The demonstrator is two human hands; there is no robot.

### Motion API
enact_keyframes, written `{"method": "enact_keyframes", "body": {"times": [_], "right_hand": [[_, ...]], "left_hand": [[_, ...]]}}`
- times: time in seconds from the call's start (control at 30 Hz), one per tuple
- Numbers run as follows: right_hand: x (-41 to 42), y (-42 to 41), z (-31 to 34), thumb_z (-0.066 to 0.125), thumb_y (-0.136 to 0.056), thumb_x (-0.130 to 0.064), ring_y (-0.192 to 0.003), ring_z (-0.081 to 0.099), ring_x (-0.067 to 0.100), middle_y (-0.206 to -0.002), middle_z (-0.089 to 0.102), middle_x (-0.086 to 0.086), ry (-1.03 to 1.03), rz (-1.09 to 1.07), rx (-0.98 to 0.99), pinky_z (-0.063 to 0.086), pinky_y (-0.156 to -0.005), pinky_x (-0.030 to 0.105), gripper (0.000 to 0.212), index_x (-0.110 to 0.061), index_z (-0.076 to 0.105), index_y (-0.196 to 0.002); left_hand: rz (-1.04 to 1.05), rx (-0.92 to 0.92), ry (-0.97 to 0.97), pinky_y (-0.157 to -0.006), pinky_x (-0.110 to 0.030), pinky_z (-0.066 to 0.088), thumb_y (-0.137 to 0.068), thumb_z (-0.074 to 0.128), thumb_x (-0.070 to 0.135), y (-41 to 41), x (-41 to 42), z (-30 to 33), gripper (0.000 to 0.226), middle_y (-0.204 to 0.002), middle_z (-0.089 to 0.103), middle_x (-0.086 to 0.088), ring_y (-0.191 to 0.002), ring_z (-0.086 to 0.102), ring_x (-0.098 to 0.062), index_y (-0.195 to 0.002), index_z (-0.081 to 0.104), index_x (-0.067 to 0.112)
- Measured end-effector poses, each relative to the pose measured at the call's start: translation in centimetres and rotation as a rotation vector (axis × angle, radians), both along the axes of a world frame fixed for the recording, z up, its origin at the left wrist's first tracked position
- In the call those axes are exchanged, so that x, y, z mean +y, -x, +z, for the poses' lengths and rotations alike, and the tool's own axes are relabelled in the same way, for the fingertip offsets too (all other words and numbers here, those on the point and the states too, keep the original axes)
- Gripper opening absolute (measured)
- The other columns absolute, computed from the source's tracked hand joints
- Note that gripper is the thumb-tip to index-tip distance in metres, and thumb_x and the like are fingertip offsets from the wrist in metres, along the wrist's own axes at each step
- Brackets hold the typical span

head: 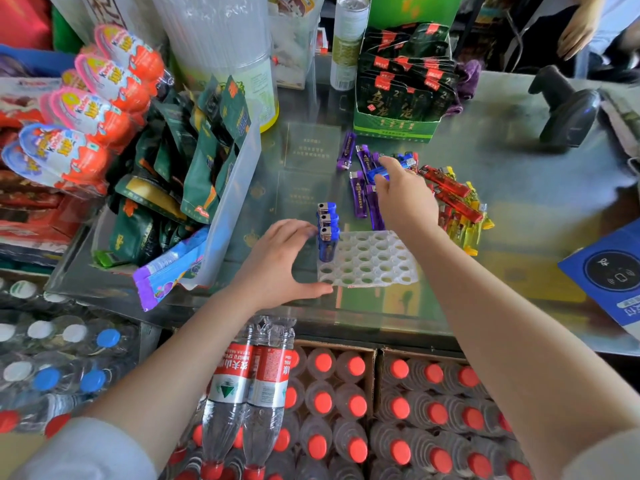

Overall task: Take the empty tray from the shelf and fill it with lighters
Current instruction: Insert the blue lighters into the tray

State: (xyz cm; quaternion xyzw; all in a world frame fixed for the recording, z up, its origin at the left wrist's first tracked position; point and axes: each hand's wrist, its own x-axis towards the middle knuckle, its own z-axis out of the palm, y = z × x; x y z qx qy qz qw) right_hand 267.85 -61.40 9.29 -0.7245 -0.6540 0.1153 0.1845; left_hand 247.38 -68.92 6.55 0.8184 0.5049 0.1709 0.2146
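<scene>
A white plastic tray (pixel 372 263) with many round holes lies on the glass counter. Three blue lighters (pixel 327 233) stand upright in its left column. My left hand (pixel 280 263) is spread against the tray's left edge, thumb at the near corner, fingers by the standing lighters. Beyond the tray lies a loose pile of lighters (pixel 450 199): purple, blue, red and yellow. My right hand (pixel 403 195) reaches over the pile and pinches a blue lighter (pixel 375 174) at its far left side.
A clear bin of green snack packets (pixel 180 181) stands left of the tray, a green box of sachets (pixel 401 88) behind the pile. A barcode scanner (pixel 568 112) sits far right, a blue payment sign (pixel 609 275) near right. Bottled water crates fill the floor below.
</scene>
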Motion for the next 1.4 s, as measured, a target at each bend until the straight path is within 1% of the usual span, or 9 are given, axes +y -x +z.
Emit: {"method": "enact_keyframes", "body": {"times": [0.13,0.47,0.63,0.7,0.77,0.9,1.03,1.27,1.4], "right_hand": [[1.9,-0.1,0.0,0.025,-0.098,-0.036,-0.094,0.056,0.037,-0.104,0.061,0.019,0.038,-0.009,-0.194,0.040,-0.063,0.036,0.039,-0.013,0.049,-0.118],[0.6,0.3,-0.3,0.043,-0.094,-0.021,-0.088,0.054,0.036,-0.104,0.055,0.020,0.054,-0.040,-0.138,0.042,-0.063,0.040,0.016,-0.006,0.044,-0.100],[-2.9,0.6,0.8,0.040,-0.095,-0.023,-0.053,0.049,0.025,-0.062,0.051,0.000,-0.112,-0.013,0.303,0.034,-0.048,0.033,0.022,-0.010,0.036,-0.112],[-4.9,1.0,1.3,0.032,-0.097,-0.021,-0.056,0.050,0.016,-0.065,0.054,-0.001,-0.138,-0.006,0.471,0.039,-0.052,0.032,0.031,-0.011,0.031,-0.126],[-6.6,1.3,1.2,0.028,-0.099,-0.020,-0.062,0.052,0.007,-0.071,0.058,-0.006,-0.105,-0.001,0.650,0.040,-0.057,0.018,0.028,-0.010,0.036,-0.124],[-8.7,2.0,0.1,0.028,-0.099,-0.014,-0.067,0.053,0.010,-0.083,0.066,0.000,0.049,0.035,1.241,0.038,-0.062,0.026,0.022,-0.011,0.047,-0.109],[-9.4,2.9,-0.3,0.028,-0.097,-0.001,-0.080,0.055,0.013,-0.088,0.062,0.001,0.104,0.075,1.439,0.042,-0.074,0.030,0.028,-0.014,0.053,-0.098],[-10.3,3.5,-0.7,0.055,-0.082,-0.008,-0.076,0.062,0.015,-0.076,0.069,-0.005,0.038,0.074,1.495,0.052,-0.075,0.026,0.015,-0.021,0.062,-0.078],[-10.7,3.4,-1.4,0.061,-0.082,0.000,-0.073,0.060,0.011,-0.075,0.068,-0.010,0.019,0.081,1.126,0.051,-0.072,0.028,0.027,-0.026,0.062,-0.080]], "left_hand": [[0.005,0.008,-0.047,-0.103,-0.023,0.018,-0.060,0.052,0.069,-0.1,0.1,-0.4,0.088,-0.130,0.047,-0.001,-0.122,0.030,-0.013,-0.127,0.048,0.013],[0.015,-0.006,-0.087,-0.100,-0.028,0.024,-0.060,0.053,0.068,-0.3,0.0,-0.7,0.086,-0.127,0.050,-0.002,-0.120,0.033,-0.014,-0.125,0.050,0.011],[0.011,-0.020,-0.104,-0.100,-0.028,0.025,-0.061,0.054,0.068,-0.3,0.0,-0.7,0.086,-0.126,0.051,-0.003,-0.119,0.034,-0.014,-0.125,0.050,0.011],[0.013,-0.040,-0.106,-0.099,-0.029,0.028,-0.060,0.055,0.068,-0.2,0.0,-0.7,0.084,-0.124,0.053,-0.002,-0.118,0.036,-0.014,-0.123,0.051,0.012],[0.008,-0.053,-0.092,-0.100,-0.031,0.030,-0.060,0.056,0.069,-0.2,0.1,-0.8,0.084,-0.124,0.053,-0.001,-0.119,0.039,-0.018,-0.123,0.052,0.014],[-0.004,-0.051,-0.084,-0.100,-0.027,0.028,-0.059,0.056,0.070,-0.1,0.1,-0.7,0.086,-0.125,0.052,-0.001,-0.120,0.038,-0.018,-0.124,0.052,0.014],[0.001,-0.046,-0.077,-0.101,-0.028,0.030,-0.059,0.055,0.071,0.0,0.1,-0.7,0.087,-0.126,0.050,0.001,-0.120,0.038,-0.016,-0.125,0.050,0.015],[-0.005,-0.037,-0.072,-0.102,-0.029,0.029,-0.060,0.053,0.072,0.0,0.2,-0.8,0.088,-0.128,0.050,0.001,-0.121,0.039,-0.018,-0.127,0.049,0.015],[-0.002,-0.035,-0.069,-0.101,-0.027,0.027,-0.058,0.052,0.074,0.1,0.1,-0.6,0.089,-0.127,0.051,0.001,-0.121,0.040,-0.018,-0.124,0.050,0.015]]}}
